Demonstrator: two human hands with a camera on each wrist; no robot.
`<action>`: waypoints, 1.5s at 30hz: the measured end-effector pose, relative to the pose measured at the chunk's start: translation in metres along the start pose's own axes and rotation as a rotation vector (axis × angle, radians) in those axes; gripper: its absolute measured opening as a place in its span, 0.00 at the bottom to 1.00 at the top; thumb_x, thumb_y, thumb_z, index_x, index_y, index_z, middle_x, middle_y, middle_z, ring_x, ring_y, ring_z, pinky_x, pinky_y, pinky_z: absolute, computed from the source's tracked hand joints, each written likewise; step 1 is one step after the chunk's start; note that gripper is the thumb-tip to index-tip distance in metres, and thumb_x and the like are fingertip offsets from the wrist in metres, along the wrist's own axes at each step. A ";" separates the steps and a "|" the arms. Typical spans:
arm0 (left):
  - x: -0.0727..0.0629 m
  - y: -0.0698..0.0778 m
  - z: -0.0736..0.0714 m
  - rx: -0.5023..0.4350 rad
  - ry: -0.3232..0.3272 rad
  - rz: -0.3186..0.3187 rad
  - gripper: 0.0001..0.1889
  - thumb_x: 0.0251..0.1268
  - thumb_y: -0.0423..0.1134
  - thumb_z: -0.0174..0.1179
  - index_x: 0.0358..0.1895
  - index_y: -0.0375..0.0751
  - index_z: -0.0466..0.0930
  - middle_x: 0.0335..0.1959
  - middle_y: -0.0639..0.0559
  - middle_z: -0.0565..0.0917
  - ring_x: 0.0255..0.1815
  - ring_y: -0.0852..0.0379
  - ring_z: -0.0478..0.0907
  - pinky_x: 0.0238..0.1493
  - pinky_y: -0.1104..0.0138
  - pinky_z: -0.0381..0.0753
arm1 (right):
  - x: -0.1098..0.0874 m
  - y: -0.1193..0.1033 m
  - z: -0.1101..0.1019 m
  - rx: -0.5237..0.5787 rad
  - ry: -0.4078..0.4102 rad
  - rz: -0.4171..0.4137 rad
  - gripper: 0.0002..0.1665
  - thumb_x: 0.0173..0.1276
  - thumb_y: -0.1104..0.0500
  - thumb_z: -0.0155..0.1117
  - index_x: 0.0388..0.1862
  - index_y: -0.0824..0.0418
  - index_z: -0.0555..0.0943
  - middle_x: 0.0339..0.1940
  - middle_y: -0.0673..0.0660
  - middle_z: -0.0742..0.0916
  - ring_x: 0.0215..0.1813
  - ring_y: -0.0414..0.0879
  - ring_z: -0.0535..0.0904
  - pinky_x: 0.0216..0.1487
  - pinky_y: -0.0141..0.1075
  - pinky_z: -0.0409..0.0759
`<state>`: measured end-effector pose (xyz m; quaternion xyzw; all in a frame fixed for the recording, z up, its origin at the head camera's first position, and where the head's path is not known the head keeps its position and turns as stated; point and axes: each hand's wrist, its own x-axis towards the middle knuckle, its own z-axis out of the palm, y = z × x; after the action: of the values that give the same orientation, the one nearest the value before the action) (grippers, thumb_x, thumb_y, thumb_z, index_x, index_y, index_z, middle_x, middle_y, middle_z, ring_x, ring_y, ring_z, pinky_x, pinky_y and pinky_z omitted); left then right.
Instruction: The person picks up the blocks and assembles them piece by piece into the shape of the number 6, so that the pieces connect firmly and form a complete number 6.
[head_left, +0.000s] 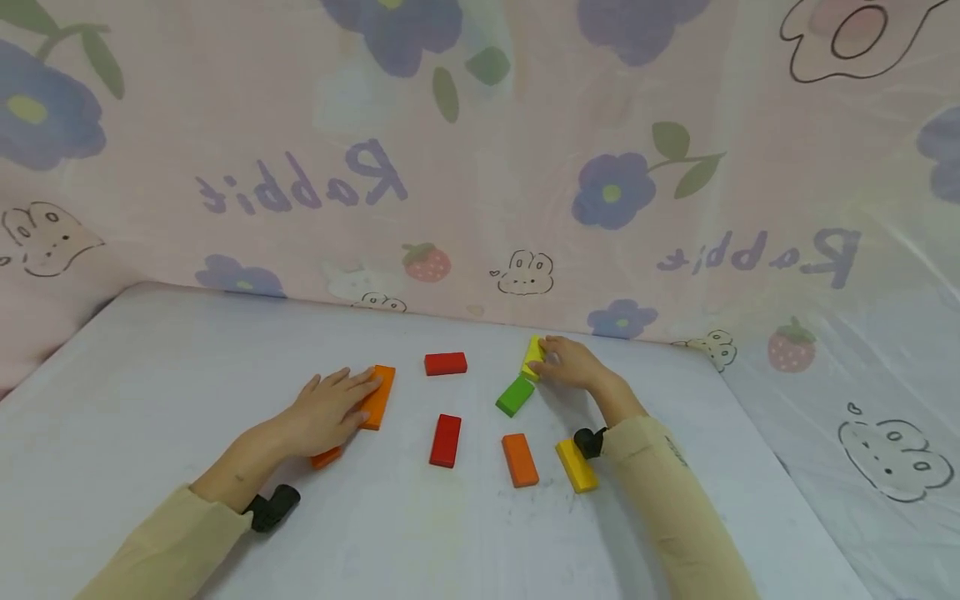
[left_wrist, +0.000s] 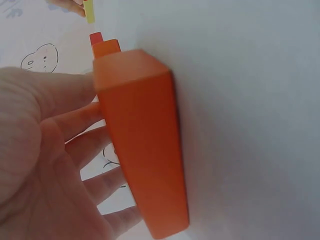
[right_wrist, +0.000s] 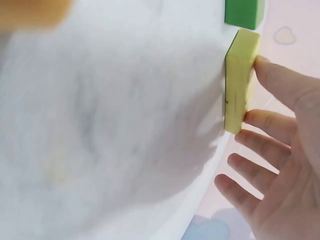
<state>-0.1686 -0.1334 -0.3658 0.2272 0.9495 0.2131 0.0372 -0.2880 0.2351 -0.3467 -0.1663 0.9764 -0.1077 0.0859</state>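
Observation:
On the left, my left hand (head_left: pixel 322 414) reaches with spread fingers to an orange block (head_left: pixel 383 400), fingertips and thumb touching its left side. A second orange block (head_left: pixel 326 457) lies partly hidden beneath that hand; the large orange block (left_wrist: pixel 145 150) beside the fingers fills the left wrist view. At the back right, my right hand (head_left: pixel 577 364) touches a yellow block (head_left: pixel 531 357) with thumb and index finger. In the right wrist view the other fingers are loosely extended, and the yellow block (right_wrist: pixel 239 85) stands on its narrow side. A green block (head_left: pixel 515 396) lies close to its near end.
Two red blocks, one farther back (head_left: pixel 446 364) and one nearer (head_left: pixel 446 441), lie mid-table. Another orange block (head_left: pixel 520 460) is nearer the front, with a yellow block (head_left: pixel 577 467) beside my right wrist. A patterned curtain (head_left: pixel 480 208) hangs behind the white table (head_left: pixel 375 533).

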 end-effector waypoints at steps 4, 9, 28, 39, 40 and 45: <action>0.000 0.001 -0.001 -0.002 -0.001 0.012 0.25 0.69 0.38 0.54 0.67 0.34 0.67 0.71 0.35 0.64 0.70 0.26 0.56 0.64 0.29 0.50 | 0.005 -0.005 -0.001 0.007 -0.004 0.028 0.36 0.72 0.49 0.56 0.68 0.73 0.65 0.70 0.70 0.68 0.73 0.65 0.61 0.73 0.54 0.57; -0.001 0.001 -0.001 -0.001 0.003 0.012 0.25 0.69 0.38 0.54 0.67 0.34 0.68 0.71 0.34 0.64 0.69 0.26 0.57 0.64 0.29 0.51 | 0.008 -0.014 -0.001 0.025 -0.019 0.036 0.36 0.72 0.49 0.56 0.69 0.72 0.65 0.71 0.69 0.68 0.73 0.64 0.60 0.74 0.54 0.57; -0.002 0.004 -0.001 -0.033 0.003 0.009 0.25 0.68 0.37 0.55 0.67 0.35 0.68 0.71 0.36 0.65 0.70 0.26 0.57 0.65 0.30 0.50 | 0.018 -0.047 0.007 0.057 -0.027 0.055 0.37 0.70 0.46 0.59 0.70 0.65 0.67 0.72 0.64 0.69 0.73 0.60 0.62 0.73 0.52 0.60; -0.004 0.007 0.001 -0.033 0.007 0.036 0.25 0.68 0.37 0.55 0.67 0.35 0.69 0.71 0.37 0.66 0.69 0.26 0.58 0.64 0.29 0.51 | 0.016 -0.073 0.012 0.068 -0.030 0.046 0.36 0.65 0.44 0.64 0.66 0.63 0.73 0.68 0.62 0.74 0.66 0.57 0.70 0.67 0.49 0.70; -0.004 0.007 0.001 -0.031 0.005 0.038 0.25 0.68 0.37 0.55 0.67 0.35 0.69 0.71 0.37 0.66 0.69 0.26 0.58 0.64 0.29 0.51 | 0.016 -0.075 0.012 0.068 -0.027 0.044 0.36 0.65 0.44 0.64 0.66 0.63 0.73 0.67 0.62 0.74 0.66 0.57 0.70 0.67 0.50 0.70; -0.005 0.009 0.003 -0.026 -0.001 0.034 0.25 0.68 0.37 0.55 0.67 0.35 0.69 0.71 0.37 0.66 0.69 0.27 0.58 0.64 0.29 0.51 | 0.014 -0.083 0.015 0.070 -0.019 0.030 0.36 0.64 0.44 0.66 0.65 0.62 0.74 0.66 0.62 0.75 0.67 0.57 0.70 0.69 0.50 0.68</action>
<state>-0.1599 -0.1276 -0.3645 0.2431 0.9426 0.2260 0.0370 -0.2723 0.1512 -0.3435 -0.1497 0.9735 -0.1390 0.1028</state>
